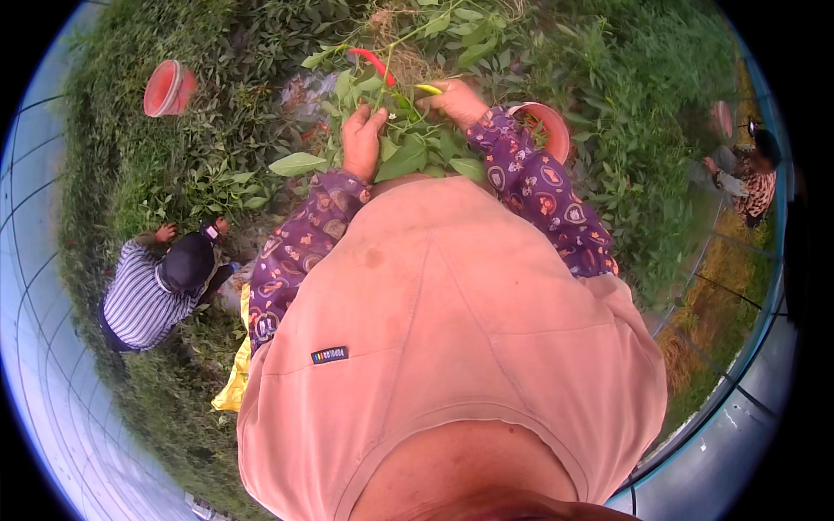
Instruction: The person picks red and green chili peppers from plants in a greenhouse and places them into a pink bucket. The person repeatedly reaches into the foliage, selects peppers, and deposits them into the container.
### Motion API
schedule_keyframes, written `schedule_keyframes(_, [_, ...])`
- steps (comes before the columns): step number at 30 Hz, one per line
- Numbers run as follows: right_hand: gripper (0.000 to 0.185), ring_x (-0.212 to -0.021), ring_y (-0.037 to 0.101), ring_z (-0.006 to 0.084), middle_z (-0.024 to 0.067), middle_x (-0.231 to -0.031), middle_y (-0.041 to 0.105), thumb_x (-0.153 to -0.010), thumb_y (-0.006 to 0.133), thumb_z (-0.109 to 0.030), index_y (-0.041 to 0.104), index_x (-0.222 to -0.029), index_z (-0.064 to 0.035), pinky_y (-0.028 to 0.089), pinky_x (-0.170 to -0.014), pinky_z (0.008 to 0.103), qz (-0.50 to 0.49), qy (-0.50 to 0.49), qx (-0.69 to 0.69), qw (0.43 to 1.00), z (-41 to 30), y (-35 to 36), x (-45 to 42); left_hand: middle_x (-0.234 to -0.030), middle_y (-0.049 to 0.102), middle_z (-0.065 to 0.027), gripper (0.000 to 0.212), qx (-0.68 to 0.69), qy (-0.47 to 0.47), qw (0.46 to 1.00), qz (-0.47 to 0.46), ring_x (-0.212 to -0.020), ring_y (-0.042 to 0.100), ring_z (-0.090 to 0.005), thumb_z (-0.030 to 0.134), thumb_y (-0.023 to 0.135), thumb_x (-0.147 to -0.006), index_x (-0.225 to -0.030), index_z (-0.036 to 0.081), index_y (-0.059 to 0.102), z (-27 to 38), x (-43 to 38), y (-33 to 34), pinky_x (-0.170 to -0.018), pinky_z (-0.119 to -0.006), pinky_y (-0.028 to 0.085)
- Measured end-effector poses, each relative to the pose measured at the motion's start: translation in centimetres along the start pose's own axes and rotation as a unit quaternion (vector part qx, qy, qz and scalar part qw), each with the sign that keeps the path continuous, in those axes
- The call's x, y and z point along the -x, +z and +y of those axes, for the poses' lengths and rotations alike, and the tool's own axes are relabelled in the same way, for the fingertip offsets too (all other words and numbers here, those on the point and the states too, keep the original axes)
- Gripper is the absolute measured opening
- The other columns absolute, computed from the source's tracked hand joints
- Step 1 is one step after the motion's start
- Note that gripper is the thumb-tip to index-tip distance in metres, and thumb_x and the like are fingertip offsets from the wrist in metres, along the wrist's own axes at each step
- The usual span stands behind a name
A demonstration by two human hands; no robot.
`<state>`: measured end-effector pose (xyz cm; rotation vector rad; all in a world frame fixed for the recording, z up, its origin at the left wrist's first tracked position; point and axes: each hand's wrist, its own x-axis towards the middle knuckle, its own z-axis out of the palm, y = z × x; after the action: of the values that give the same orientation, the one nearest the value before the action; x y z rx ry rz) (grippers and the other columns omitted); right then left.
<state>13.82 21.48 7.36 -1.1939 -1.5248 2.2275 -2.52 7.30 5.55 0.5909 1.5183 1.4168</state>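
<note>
My left hand [363, 138] is closed around a green stem of a chili pepper plant [407, 156], thumb and fingers together at the leaves. Just above it a long red chili pepper [374, 63] hangs on the plant. My right hand [458, 102] pinches a yellow-green chili pepper [428, 88] between thumb and fingers; its tip points left. Below and between the hands are broad green leaves and part of a green chili pepper [402, 101]. Beside my right wrist stands a pink bucket [555, 130] with red and green chilies inside, partly hidden by my patterned sleeve.
Another pink bucket [163, 89] lies tilted among plants at upper left. A person in a striped shirt [148, 293] crouches at left; another person [756, 176] sits at far right, near a further bucket [721, 118]. A yellow sack [234, 378] lies at my left side.
</note>
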Motion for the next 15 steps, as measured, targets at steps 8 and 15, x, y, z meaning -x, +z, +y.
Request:
schedule_keyframes(8, [0.039, -0.062, 0.05, 0.0057, -0.0018, -0.08, 0.059, -0.08, 0.074, -0.014, 0.061, -0.114, -0.0007, 0.039, -0.052, 0.0204, -0.137, 0.051, -0.101, 0.984, 2.4, 1.0, 0.2, -0.074, 0.058, -0.0027, 0.023, -0.137, 0.056, 0.988, 0.033, -0.068, 0.048, -0.0107, 0.018, 0.058, -0.09, -0.089, -0.005, 0.058, -0.8, -0.2, -0.4, -0.06, -0.029, 0.041])
schedule_keyframes(15, [0.031, -0.067, 0.061, 0.0193, 0.01, -0.072, 0.064, -0.077, 0.071, -0.018, 0.067, -0.102, 0.0003, 0.047, -0.06, 0.0316, 0.024, -0.115, 0.238, 0.964, 3.9, -0.1, -0.8, -0.081, 0.064, -0.011, 0.026, -0.08, 0.059, 0.993, 0.059, -0.073, 0.053, -0.0121, 0.017, 0.059, -0.092, -0.1, -0.008, 0.06, -1.6, -0.5, -0.4, -0.067, -0.031, 0.045])
